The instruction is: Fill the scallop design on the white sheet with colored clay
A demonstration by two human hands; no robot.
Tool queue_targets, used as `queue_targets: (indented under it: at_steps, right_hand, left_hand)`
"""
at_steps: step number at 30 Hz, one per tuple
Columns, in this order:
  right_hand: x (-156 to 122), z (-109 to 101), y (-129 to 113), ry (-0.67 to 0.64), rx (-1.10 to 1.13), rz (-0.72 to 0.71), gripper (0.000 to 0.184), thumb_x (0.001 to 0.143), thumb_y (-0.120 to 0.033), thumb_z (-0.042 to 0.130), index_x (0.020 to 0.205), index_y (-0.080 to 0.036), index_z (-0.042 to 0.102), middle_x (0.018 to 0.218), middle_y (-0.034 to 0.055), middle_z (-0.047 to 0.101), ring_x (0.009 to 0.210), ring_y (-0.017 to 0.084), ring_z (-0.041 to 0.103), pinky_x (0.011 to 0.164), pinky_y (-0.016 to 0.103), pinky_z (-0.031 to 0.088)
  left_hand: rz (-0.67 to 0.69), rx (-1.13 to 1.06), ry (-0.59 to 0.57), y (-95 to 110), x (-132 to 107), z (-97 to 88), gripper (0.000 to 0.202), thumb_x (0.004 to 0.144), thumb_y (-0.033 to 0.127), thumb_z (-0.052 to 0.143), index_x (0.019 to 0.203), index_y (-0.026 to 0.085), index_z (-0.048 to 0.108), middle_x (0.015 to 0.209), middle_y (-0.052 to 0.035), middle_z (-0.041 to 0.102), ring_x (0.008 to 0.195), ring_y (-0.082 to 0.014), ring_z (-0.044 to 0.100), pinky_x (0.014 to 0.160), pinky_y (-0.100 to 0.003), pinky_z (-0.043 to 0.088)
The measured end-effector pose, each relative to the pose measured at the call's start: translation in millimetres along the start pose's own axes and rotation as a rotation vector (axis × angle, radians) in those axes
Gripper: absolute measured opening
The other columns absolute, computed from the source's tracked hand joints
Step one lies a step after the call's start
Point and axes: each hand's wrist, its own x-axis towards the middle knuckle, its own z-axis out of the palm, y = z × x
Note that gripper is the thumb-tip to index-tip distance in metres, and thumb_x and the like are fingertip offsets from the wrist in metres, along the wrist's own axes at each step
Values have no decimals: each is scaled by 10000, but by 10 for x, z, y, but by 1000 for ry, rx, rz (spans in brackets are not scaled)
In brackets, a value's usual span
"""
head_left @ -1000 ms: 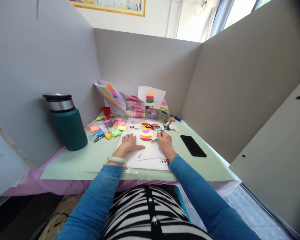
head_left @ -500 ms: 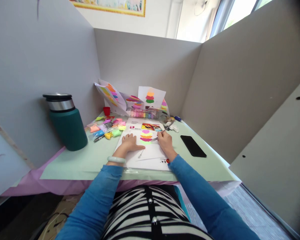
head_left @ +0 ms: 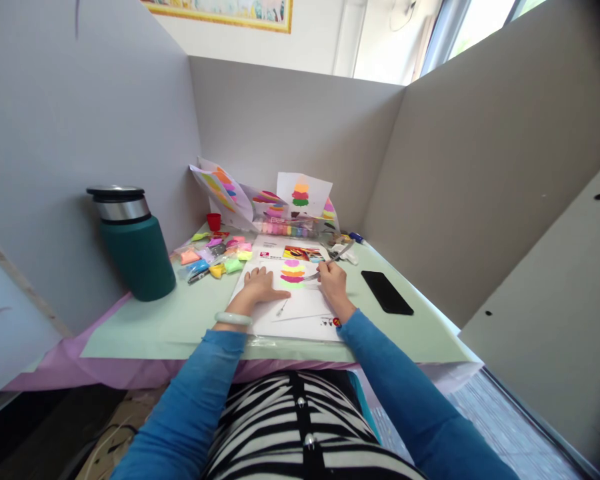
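Note:
With fingers spread, my left hand lies flat on a white sheet of paper. My right hand is closed round a metal fork, its tines pointing left and its handle rising to the upper right. The tines are at the right edge of a patch of coloured clay on the paper, with pink, yellow, orange, magenta and pale green bands. I cannot tell whether they press into it. A small thin needle-like tool lies on the sheet near my left thumb.
Several small bags of coloured clay and a pen lie left. A teal flask stands at the far left, a red cup behind. A black phone lies right. Painted sheets lean at the back, between grey partitions.
My right hand and the fork have shifted slightly to the right and up. My left hand stays in the same place on the paper.

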Motion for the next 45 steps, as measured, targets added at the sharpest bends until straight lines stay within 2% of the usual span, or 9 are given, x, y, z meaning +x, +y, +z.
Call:
queue_targets:
  at_steps: [10, 14, 16, 18, 23, 27, 32, 39, 45]
  right_hand:
    - [21, 11, 20, 47, 203, 10, 311, 822, -420, 457, 689, -188, 615, 516, 3, 592, 582, 174, 582, 643, 255, 416]
    - [11, 70, 48, -11, 317, -62, 313, 824, -467, 497, 720, -192, 604, 530, -5, 587, 546, 159, 555, 582, 251, 412]
    - [-10, 99, 39, -118, 387, -117, 326, 818, -498, 525, 743, -191, 605, 549, -5, 599, 498, 142, 522, 537, 250, 406]
    - [-37, 116, 9, -224, 441, -152, 334, 809, -514, 546, 746, -191, 605, 573, -1, 615, 448, 124, 482, 493, 251, 396]
    - [-91, 106, -84, -371, 522, -177, 335, 796, -521, 566, 736, -194, 602, 624, 10, 640, 422, 108, 461, 445, 250, 373]
    - [-110, 88, -106, -433, 522, -190, 349, 807, -521, 557, 732, -183, 605, 559, -8, 603, 419, 103, 450, 439, 243, 352]
    - [-114, 83, -112, -428, 539, -180, 336, 800, -496, 571, 723, -173, 618, 464, -42, 513, 426, 100, 450, 463, 235, 354]
    - [-88, 63, -139, -377, 626, -114, 359, 758, -522, 605, 760, -164, 634, 522, -22, 578, 402, 84, 443, 430, 227, 343]
    - [-10, 6, -122, -204, 788, 41, 408, 719, -558, 637, 854, -174, 613, 549, -17, 606, 376, 67, 412, 370, 203, 265]
  left_hand:
    - [-18, -54, 51, 15, -36, -35, 855, 686, 800, 462, 1295, 206, 542, 1507, -148, 358, 1394, -362, 268, 1109, -492, 228]
    - [-70, -292, 314, 21, -23, -57, 639, 771, 678, 519, 1194, 211, 628, 1350, -111, 558, 1287, -308, 446, 1069, -410, 332]
    - [9, -426, 483, 37, -20, -62, 525, 801, 575, 567, 1150, 194, 659, 1254, -101, 628, 1218, -275, 514, 1050, -375, 366]
    - [157, -547, 556, 66, -25, -54, 445, 811, 502, 596, 1125, 198, 677, 1186, -81, 667, 1144, -243, 568, 1003, -347, 415]
    - [472, -659, 458, 150, -71, -32, 343, 794, 421, 650, 1064, 219, 715, 1043, -51, 716, 970, -200, 633, 855, -306, 482]
    - [578, -609, 412, 173, -120, -64, 249, 831, 339, 611, 1011, 225, 740, 984, -41, 724, 893, -177, 635, 826, -284, 473]
    - [550, -539, 348, 168, -99, -51, 282, 858, 359, 566, 1044, 231, 734, 956, -37, 729, 829, -173, 638, 768, -266, 474]
    - [509, -533, 450, 156, -17, 3, 254, 875, 313, 542, 970, 202, 751, 939, -51, 733, 835, -176, 654, 789, -265, 479]
    - [419, -622, 519, 165, -62, -57, 226, 833, 268, 591, 981, 189, 741, 947, -61, 736, 853, -185, 664, 795, -274, 494]
